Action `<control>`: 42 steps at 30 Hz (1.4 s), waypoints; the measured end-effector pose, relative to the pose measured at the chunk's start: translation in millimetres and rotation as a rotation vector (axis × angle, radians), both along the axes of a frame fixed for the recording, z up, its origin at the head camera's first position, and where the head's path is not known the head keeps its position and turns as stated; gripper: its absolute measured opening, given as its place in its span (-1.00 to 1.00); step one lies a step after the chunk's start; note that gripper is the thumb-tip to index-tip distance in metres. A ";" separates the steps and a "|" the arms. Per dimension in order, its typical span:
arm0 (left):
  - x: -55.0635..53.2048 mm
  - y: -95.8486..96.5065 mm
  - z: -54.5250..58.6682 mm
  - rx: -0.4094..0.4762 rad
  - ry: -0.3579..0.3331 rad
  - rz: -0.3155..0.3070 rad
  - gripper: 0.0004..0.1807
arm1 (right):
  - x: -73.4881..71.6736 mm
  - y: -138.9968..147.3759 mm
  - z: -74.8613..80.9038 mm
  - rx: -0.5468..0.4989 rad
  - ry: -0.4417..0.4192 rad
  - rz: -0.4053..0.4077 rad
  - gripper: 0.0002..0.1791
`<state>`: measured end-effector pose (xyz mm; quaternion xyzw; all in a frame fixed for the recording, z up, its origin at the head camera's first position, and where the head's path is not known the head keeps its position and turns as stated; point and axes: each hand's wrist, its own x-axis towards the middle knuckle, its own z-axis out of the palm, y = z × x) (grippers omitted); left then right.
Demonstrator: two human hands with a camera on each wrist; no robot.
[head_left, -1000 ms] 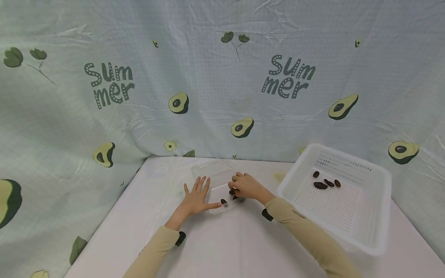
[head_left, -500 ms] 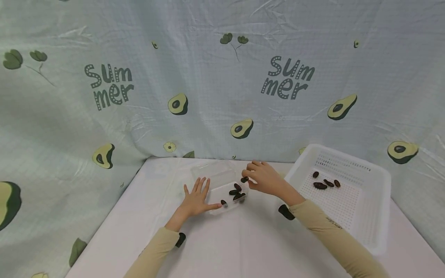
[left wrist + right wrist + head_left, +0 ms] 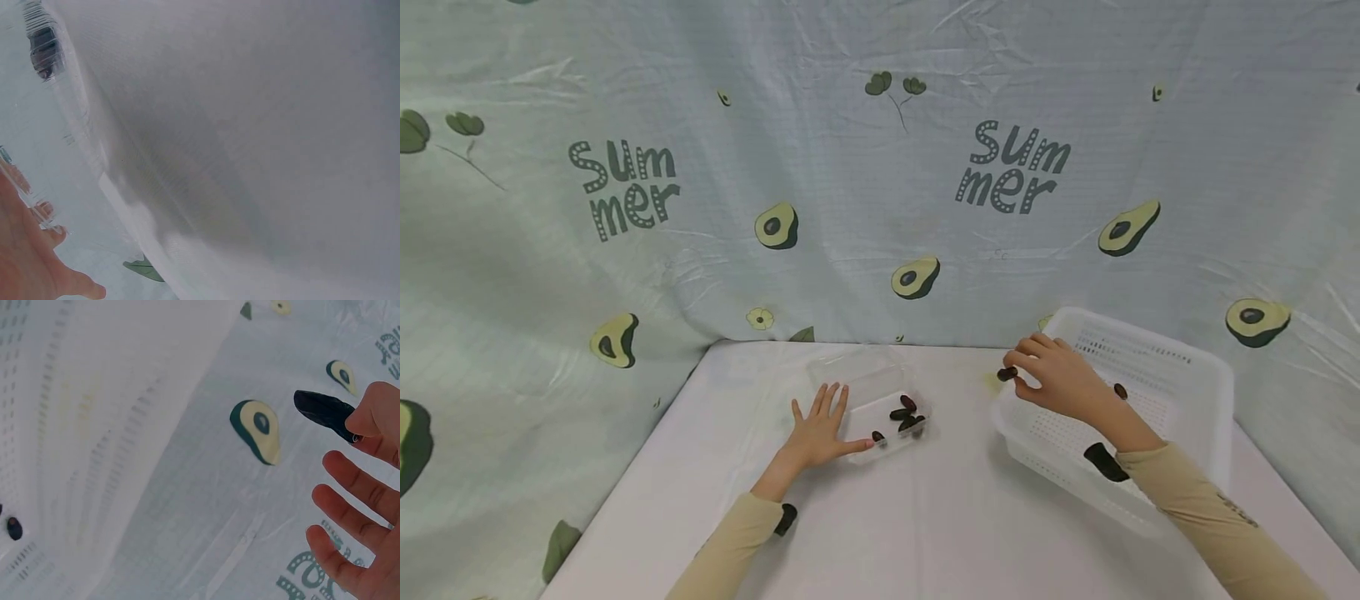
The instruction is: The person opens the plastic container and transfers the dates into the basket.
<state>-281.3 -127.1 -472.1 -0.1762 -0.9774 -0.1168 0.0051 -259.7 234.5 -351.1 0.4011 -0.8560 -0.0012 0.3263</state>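
Note:
My right hand (image 3: 1060, 379) pinches a dark, elongated date (image 3: 1007, 374) between thumb and index finger, above the near-left rim of a white perforated plastic basket (image 3: 1078, 492). In the right wrist view the date (image 3: 325, 412) looks blackish and glossy, and the other fingers stand apart from it. My left hand (image 3: 815, 433) has its fingers spread at the left side of a clear plastic box (image 3: 861, 423), thumb at the near edge. Inside the box lie several more dates (image 3: 900, 414). Its clear lid (image 3: 857, 373) lies back behind it.
Another date (image 3: 1121, 391) shows in the basket; my right hand and forearm hide part of its floor. A white cloth covers the table (image 3: 917, 517). Behind hangs a pale curtain (image 3: 842, 150) printed with avocados and lettering.
My right hand has lifted a date out of the box and carried it right to the basket's rim. The left hand keeps its place by the box. The head view has shifted slightly.

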 end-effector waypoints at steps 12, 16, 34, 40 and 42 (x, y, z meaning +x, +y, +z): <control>-0.2 -2.6 -0.7 0.024 0.015 -0.014 0.15 | 1.5 71.7 3.5 -0.008 0.061 -0.113 -0.87; -0.9 -1.6 -0.9 0.013 0.012 -0.007 0.14 | -3.5 95.9 0.4 0.002 0.042 -0.226 -0.74; 0.2 -1.0 -1.8 0.002 0.018 -0.006 0.13 | -34.1 153.8 -32.9 -0.043 -0.070 -0.513 -0.81; 1.0 -1.4 -1.6 0.016 0.012 -0.008 0.13 | -43.9 155.6 -45.2 -0.019 -0.135 -0.541 -0.82; 1.2 -1.4 -2.4 0.018 0.010 -0.008 0.14 | -45.6 154.8 -49.3 -0.013 -0.156 -0.559 -0.83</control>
